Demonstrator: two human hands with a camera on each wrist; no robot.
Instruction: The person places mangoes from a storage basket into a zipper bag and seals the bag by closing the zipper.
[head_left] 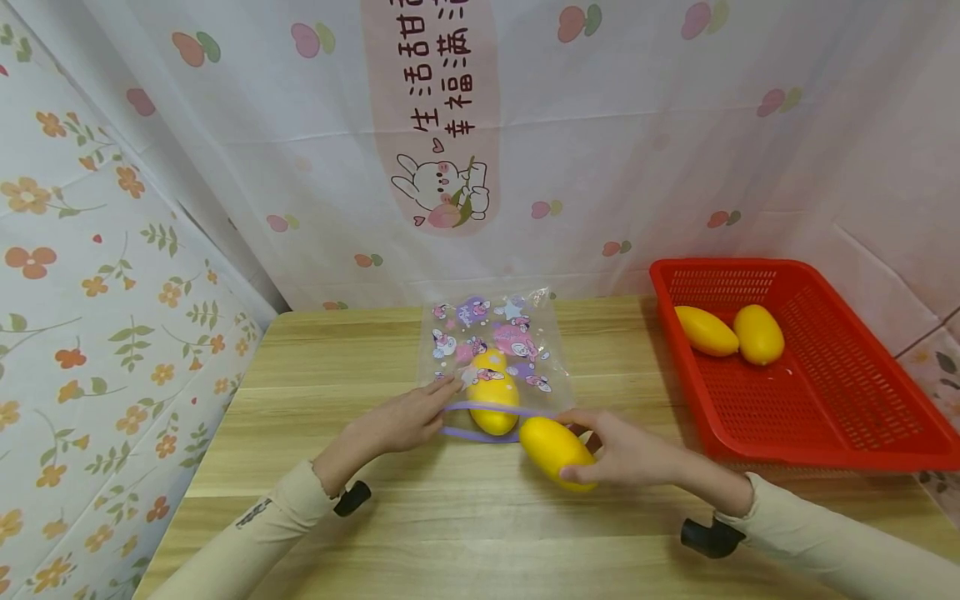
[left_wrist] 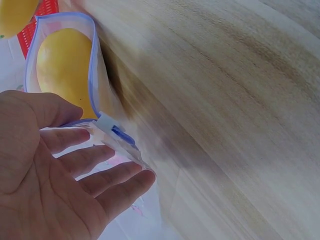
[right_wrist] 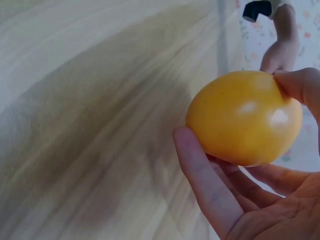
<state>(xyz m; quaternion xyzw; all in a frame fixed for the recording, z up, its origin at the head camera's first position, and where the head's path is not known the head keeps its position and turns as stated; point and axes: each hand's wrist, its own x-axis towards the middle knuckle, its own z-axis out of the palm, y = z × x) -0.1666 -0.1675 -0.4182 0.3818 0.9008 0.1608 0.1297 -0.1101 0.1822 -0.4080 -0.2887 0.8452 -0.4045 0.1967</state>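
A clear zip bag (head_left: 517, 340) with cartoon rabbit prints lies on the table, its lilac-edged mouth held apart toward me. Inside it is a yellow mango (head_left: 491, 396). My left hand (head_left: 401, 418) pinches the left end of the bag's mouth between thumb and fingers, right by the white zip slider (left_wrist: 106, 122). In my right hand (head_left: 633, 450) is another mango (head_left: 553, 450), gripped between thumb and fingers just in front of the right end of the mouth. The right wrist view shows this mango (right_wrist: 245, 117) above the wood surface.
A red plastic basket (head_left: 817, 454) stands at the right with two mangoes (head_left: 759, 335) in it. The wooden table (head_left: 315, 358) ends at a patterned curtain (head_left: 600, 167) behind, and a flowered cloth (head_left: 112, 292) hangs at the left.
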